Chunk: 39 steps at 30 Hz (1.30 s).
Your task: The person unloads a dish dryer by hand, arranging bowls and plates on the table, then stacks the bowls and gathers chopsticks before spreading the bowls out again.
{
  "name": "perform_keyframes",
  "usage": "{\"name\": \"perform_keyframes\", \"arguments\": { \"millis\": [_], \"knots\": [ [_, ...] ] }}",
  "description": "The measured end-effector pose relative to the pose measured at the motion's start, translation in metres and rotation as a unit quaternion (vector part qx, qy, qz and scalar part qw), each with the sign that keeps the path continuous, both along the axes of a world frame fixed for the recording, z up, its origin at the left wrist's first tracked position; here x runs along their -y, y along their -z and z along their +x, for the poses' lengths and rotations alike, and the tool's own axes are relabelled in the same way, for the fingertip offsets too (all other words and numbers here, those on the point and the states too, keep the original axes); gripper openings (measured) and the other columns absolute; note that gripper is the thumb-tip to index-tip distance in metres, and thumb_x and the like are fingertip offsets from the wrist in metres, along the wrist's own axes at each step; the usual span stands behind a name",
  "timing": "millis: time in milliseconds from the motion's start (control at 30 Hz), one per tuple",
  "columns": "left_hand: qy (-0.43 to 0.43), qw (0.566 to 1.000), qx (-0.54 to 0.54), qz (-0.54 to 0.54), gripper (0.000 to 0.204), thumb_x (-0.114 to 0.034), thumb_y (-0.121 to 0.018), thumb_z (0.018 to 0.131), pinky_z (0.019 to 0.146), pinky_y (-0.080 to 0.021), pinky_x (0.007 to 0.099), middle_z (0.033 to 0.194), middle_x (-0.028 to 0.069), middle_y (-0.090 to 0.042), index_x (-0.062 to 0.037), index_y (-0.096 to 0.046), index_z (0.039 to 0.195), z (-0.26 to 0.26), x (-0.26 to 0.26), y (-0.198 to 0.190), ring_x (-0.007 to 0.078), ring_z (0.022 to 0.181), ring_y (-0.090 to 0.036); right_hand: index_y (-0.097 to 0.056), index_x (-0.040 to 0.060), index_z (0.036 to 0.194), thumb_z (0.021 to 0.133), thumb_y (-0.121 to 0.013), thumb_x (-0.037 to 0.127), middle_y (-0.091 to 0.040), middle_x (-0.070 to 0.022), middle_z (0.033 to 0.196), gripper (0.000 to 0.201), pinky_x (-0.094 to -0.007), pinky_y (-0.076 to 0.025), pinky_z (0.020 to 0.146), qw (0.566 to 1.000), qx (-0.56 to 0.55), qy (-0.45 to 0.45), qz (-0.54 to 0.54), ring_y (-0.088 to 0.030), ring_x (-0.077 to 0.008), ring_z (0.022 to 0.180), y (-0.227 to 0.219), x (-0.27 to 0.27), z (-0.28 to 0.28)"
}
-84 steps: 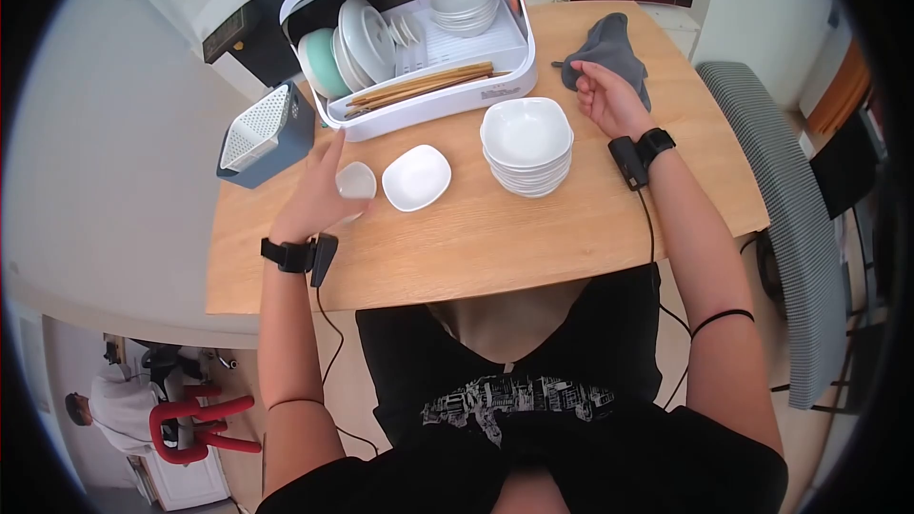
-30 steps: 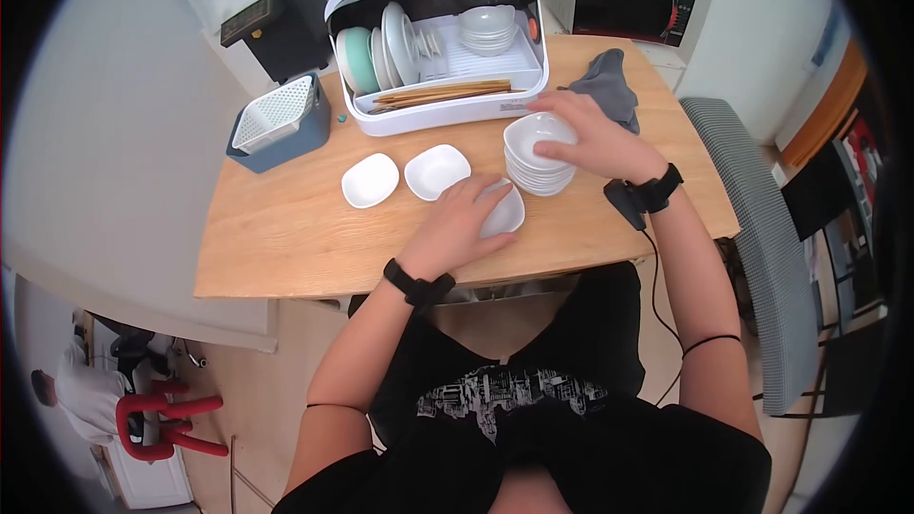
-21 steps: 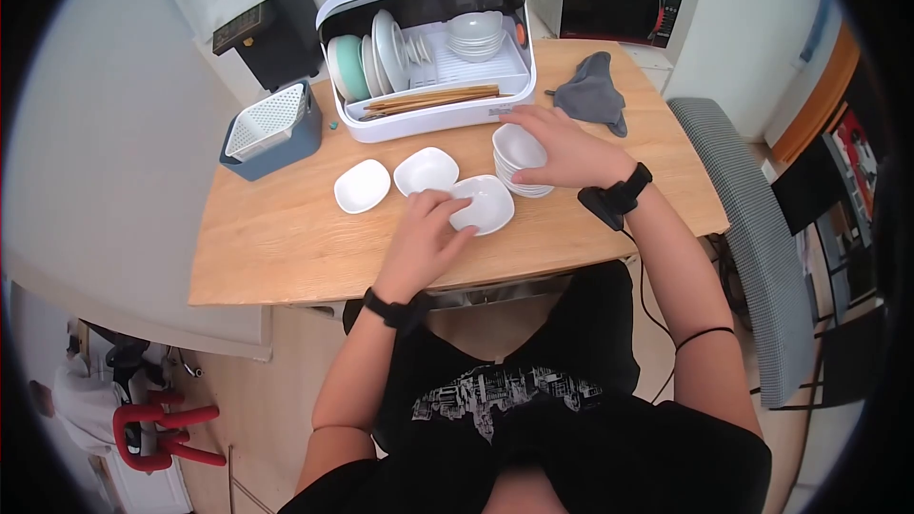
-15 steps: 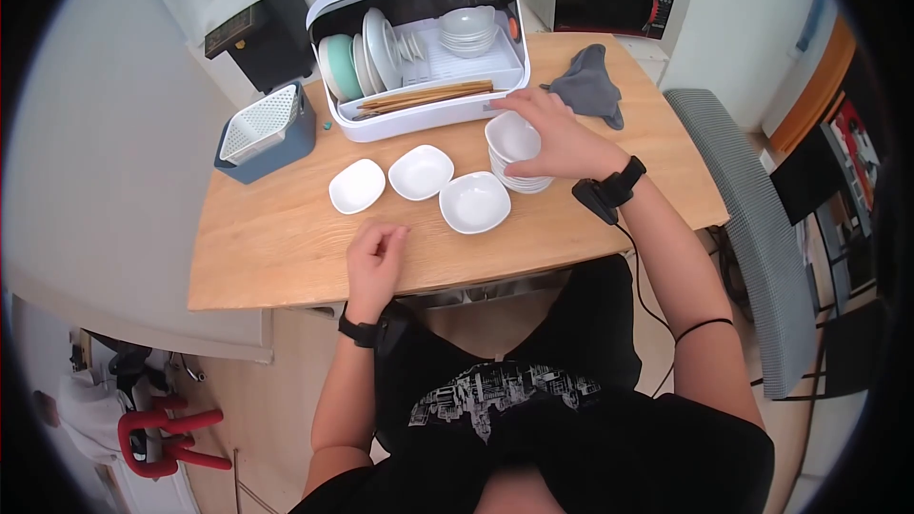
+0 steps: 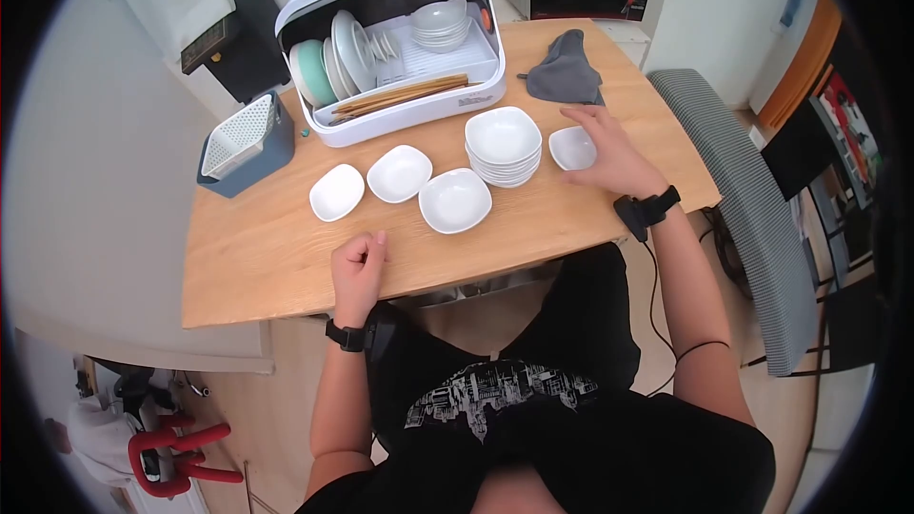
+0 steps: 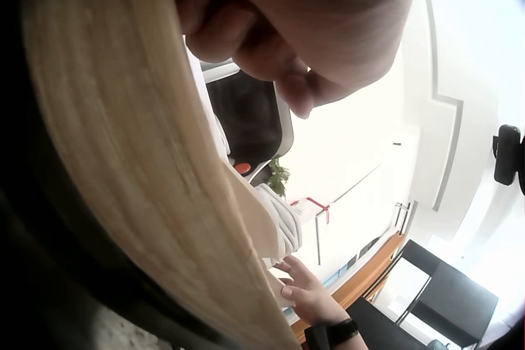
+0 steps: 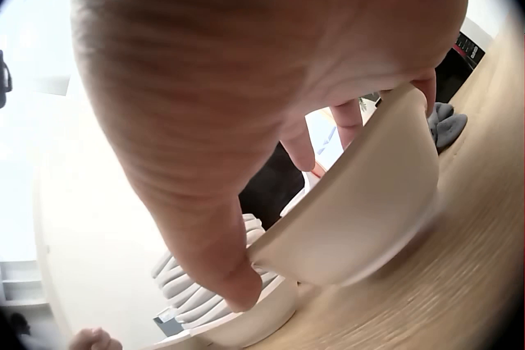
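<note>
My right hand [image 5: 614, 154] grips a small white bowl [image 5: 572, 148] to the right of the bowl stack, thumb on the near rim and fingers across the far side. The right wrist view shows this bowl [image 7: 361, 194] tilted, low over the table. A stack of several squarish white bowls [image 5: 505, 138] stands just left of it. Left of the stack, three white bowls sit apart: one nearest [image 5: 455, 200], one behind it [image 5: 400, 173] and one at far left [image 5: 337, 192]. My left hand [image 5: 358, 271], fingers curled and holding nothing, rests by the table's front edge.
A white dish cabinet [image 5: 419, 109] with plates, bowls and chopsticks stands at the back of the wooden table [image 5: 257, 276]. Beside it are a blue basket [image 5: 249, 171] on the left and a grey cloth [image 5: 564, 69] on the right. A striped bench [image 5: 743, 200] borders the right side.
My left hand has let go of a bowl in front of the stack and drawn back to the table's front edge. My right hand has moved right from the stack, carrying a bowl.
</note>
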<state>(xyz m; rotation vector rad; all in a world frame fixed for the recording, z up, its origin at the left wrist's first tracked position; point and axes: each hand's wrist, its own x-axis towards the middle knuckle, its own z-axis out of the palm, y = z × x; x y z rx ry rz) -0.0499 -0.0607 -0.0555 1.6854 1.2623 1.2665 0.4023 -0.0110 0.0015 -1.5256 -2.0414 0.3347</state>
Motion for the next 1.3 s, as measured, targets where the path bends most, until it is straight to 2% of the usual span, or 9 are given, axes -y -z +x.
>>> {"name": "perform_keyframes", "arguments": {
  "millis": [200, 367, 433, 533, 733, 933, 1067, 1200, 1300],
  "knots": [
    [-0.006, 1.000, -0.013, 0.010, 0.042, -0.019, -0.069, 0.110, 0.063, -0.040, 0.0273, 0.069, -0.0005, -0.058, 0.0009, -0.060, 0.074, 0.001, 0.001, 0.000, 0.0067, 0.067, -0.047, -0.050, 0.0090, 0.160, 0.077, -0.096, 0.036, -0.043, -0.0209, 0.163, 0.099, -0.0498, -0.036, 0.126, 1.000, 0.009, -0.010, 0.029, -0.042, -0.0430, 0.150, 0.015, -0.013, -0.003],
    [0.006, 1.000, -0.031, -0.003, 0.040, -0.018, -0.069, 0.110, 0.064, -0.042, 0.0272, 0.070, 0.0006, -0.061, 0.0017, -0.062, 0.075, 0.004, -0.002, 0.002, 0.0072, 0.068, -0.050, -0.046, 0.0093, 0.163, 0.080, -0.096, 0.037, -0.041, -0.0217, 0.168, 0.101, -0.0510, -0.033, 0.129, 0.998, -0.011, -0.049, 0.028, -0.037, -0.0439, 0.156, -0.021, -0.005, -0.037],
    [0.006, 1.000, -0.023, -0.018, 0.039, -0.018, -0.069, 0.109, 0.064, -0.044, 0.0273, 0.071, 0.0014, -0.063, 0.0023, -0.064, 0.076, 0.008, -0.001, -0.003, 0.0078, 0.068, -0.052, -0.045, 0.0097, 0.164, 0.083, -0.093, 0.044, -0.043, -0.0236, 0.167, 0.100, -0.0519, -0.031, 0.130, 0.993, -0.017, -0.120, 0.006, -0.035, -0.0443, 0.158, -0.036, -0.011, -0.061],
    [0.004, 1.000, -0.024, -0.008, 0.038, -0.018, -0.070, 0.109, 0.065, -0.044, 0.0272, 0.071, 0.0024, -0.065, 0.0027, -0.065, 0.077, 0.008, -0.002, -0.001, 0.0082, 0.068, -0.053, -0.047, 0.0075, 0.162, 0.086, -0.087, 0.052, -0.048, -0.0277, 0.162, 0.097, -0.0525, -0.036, 0.126, 0.987, 0.051, -0.119, 0.092, -0.043, -0.0499, 0.150, -0.023, -0.027, -0.093],
    [0.003, 0.999, -0.049, 0.004, 0.040, -0.020, -0.071, 0.109, 0.064, -0.043, 0.0277, 0.071, 0.0031, -0.064, 0.0030, -0.065, 0.077, 0.003, 0.004, 0.003, 0.0085, 0.068, -0.053, -0.050, 0.0098, 0.161, 0.087, -0.087, 0.044, -0.052, -0.0213, 0.158, 0.089, -0.0525, -0.040, 0.123, 0.993, 0.056, -0.103, 0.012, -0.045, -0.0491, 0.143, -0.031, -0.042, -0.111],
    [-0.005, 0.998, -0.065, 0.009, 0.040, -0.020, -0.071, 0.109, 0.062, -0.042, 0.0285, 0.070, 0.0024, -0.061, 0.0031, -0.065, 0.077, 0.006, 0.001, 0.004, 0.0083, 0.066, -0.050, -0.057, 0.0090, 0.154, 0.084, -0.089, 0.041, -0.054, -0.0194, 0.156, 0.083, -0.0510, -0.042, 0.121, 0.995, 0.007, -0.081, 0.065, -0.047, -0.0469, 0.139, -0.024, -0.035, -0.113],
    [-0.004, 0.996, -0.090, 0.006, 0.040, -0.020, -0.071, 0.109, 0.063, -0.042, 0.0287, 0.070, 0.0025, -0.061, 0.0032, -0.064, 0.077, 0.005, 0.001, 0.005, 0.0083, 0.067, -0.050, -0.060, 0.0085, 0.150, 0.084, -0.089, 0.040, -0.058, -0.0194, 0.151, 0.079, -0.0504, -0.042, 0.120, 0.990, -0.015, -0.056, 0.125, -0.051, -0.0451, 0.136, -0.032, -0.028, -0.100],
    [-0.001, 0.997, -0.072, 0.019, 0.039, -0.018, -0.070, 0.109, 0.063, -0.042, 0.0288, 0.070, 0.0025, -0.061, 0.0031, -0.064, 0.077, 0.002, 0.006, 0.004, 0.0085, 0.067, -0.050, -0.064, 0.0079, 0.144, 0.086, -0.086, 0.040, -0.066, -0.0191, 0.137, 0.069, -0.0502, -0.040, 0.116, 0.961, -0.095, 0.144, 0.217, -0.059, -0.0421, 0.128, -0.024, -0.033, -0.040],
    [-0.005, 0.998, -0.068, 0.017, 0.038, -0.018, -0.069, 0.109, 0.064, -0.043, 0.0289, 0.070, 0.0024, -0.061, 0.0033, -0.064, 0.078, -0.001, 0.005, 0.006, 0.0085, 0.068, -0.050, -0.060, 0.0069, 0.149, 0.085, -0.087, 0.042, -0.063, -0.0196, 0.143, 0.077, -0.0518, -0.043, 0.116, 0.957, -0.057, 0.184, 0.218, -0.057, -0.0458, 0.132, -0.009, -0.024, -0.004]
  ]
}}
